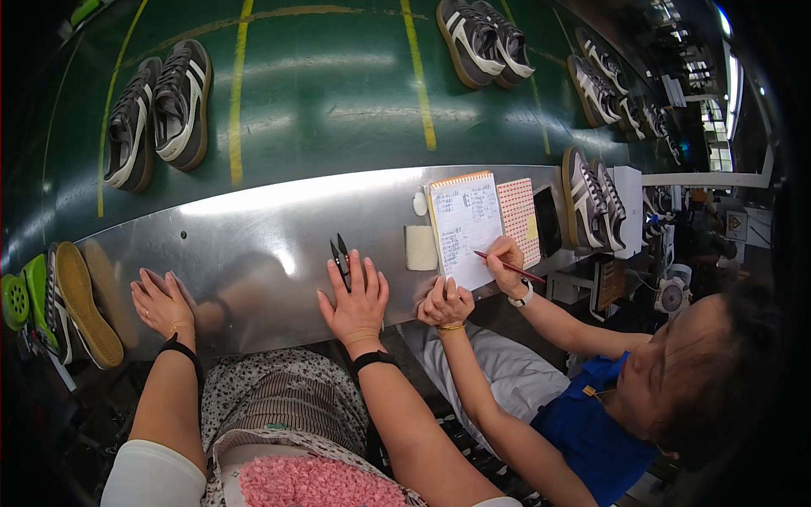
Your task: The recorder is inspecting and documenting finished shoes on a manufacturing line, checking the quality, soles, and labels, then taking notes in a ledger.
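My left hand (165, 306) lies flat on the shiny metal worktop (253, 241), fingers spread, holding nothing. A sneaker (87, 306) with a tan sole lies on its side to the left of it. My right hand (355, 302) rests open on the same worktop. Black thread snips (340, 256) lie just beyond its fingers, their handle end partly hidden by the hand. To the right, a co-worker's hand holds a dark red pen (509, 267) over a spiral notebook (467, 221) with handwriting, while their other hand steadies the lower page edge.
Pairs of grey sneakers with white stripes (182, 106) stand on the green surface (321, 101) with yellow lines. Beside the notebook lie a beige pad (421, 248), a patterned booklet (518, 215) and a dark flat device (547, 221). The co-worker (591, 422) sits close on my right.
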`<move>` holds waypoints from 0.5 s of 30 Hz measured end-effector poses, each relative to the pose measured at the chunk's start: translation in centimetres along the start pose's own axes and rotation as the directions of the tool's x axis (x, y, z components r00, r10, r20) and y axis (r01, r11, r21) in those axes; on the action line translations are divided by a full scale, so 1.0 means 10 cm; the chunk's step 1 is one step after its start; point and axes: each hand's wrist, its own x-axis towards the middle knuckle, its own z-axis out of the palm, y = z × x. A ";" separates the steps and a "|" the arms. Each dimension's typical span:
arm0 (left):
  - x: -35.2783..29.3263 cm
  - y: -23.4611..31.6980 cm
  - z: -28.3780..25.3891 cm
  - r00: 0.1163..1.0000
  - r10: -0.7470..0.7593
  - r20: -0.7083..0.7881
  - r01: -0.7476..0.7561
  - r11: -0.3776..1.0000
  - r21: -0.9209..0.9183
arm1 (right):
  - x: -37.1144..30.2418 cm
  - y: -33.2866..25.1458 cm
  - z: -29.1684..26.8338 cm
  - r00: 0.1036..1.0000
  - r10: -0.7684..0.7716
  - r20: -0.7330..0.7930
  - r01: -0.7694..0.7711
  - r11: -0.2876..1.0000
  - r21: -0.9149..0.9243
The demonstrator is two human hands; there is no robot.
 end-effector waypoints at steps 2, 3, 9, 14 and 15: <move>0.01 -0.01 0.01 1.000 -0.001 -0.002 0.001 1.000 -0.005 | 0.00 -0.01 0.00 1.000 0.002 0.003 -0.002 1.000 -0.005; 0.01 -0.01 0.01 1.000 0.000 -0.001 0.000 1.000 -0.010 | 0.00 -0.02 -0.01 1.000 0.003 0.007 -0.003 1.000 -0.009; 0.07 -0.09 0.06 1.000 0.000 -0.009 0.000 1.000 -0.003 | -0.01 -0.11 0.05 1.000 0.002 0.006 -0.002 1.000 -0.003; 0.09 -0.12 0.07 1.000 0.000 -0.003 0.000 1.000 -0.002 | -0.01 -0.15 0.05 1.000 0.003 0.002 -0.003 1.000 -0.003; 0.10 -0.12 0.06 1.000 -0.002 0.002 0.002 1.000 0.000 | -0.01 -0.16 0.05 1.000 0.002 0.002 -0.002 1.000 0.000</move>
